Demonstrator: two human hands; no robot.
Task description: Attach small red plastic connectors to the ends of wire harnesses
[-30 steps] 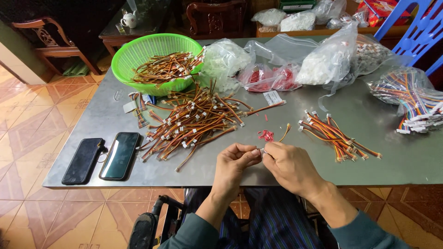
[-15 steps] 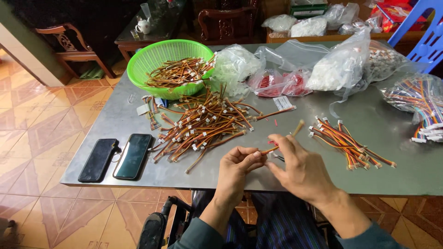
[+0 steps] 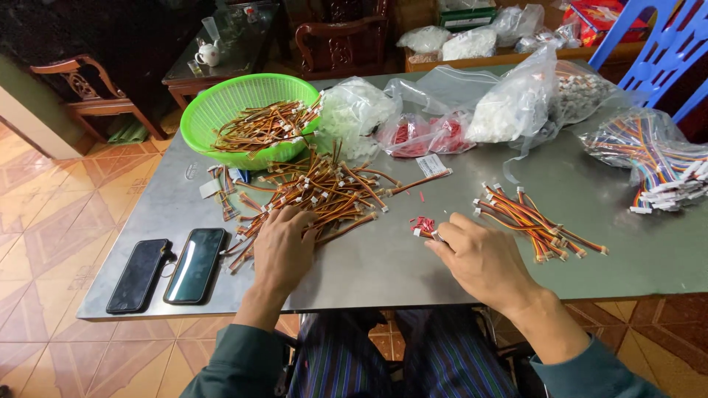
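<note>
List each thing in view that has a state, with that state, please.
left hand: flat on the wire pile
right hand: pinching a red connector
green basket: upright, holding wires
two phones: screens dark
red-parts bag: lying flat
small wire bundle: loose, untouched

The left hand (image 3: 284,247) is covering part of the wire pile (image 3: 324,193), the right hand (image 3: 483,259) is hiding whatever its fingertips are pinching, and the rainbow cable bag (image 3: 653,155) is running off the frame's right edge.
</note>
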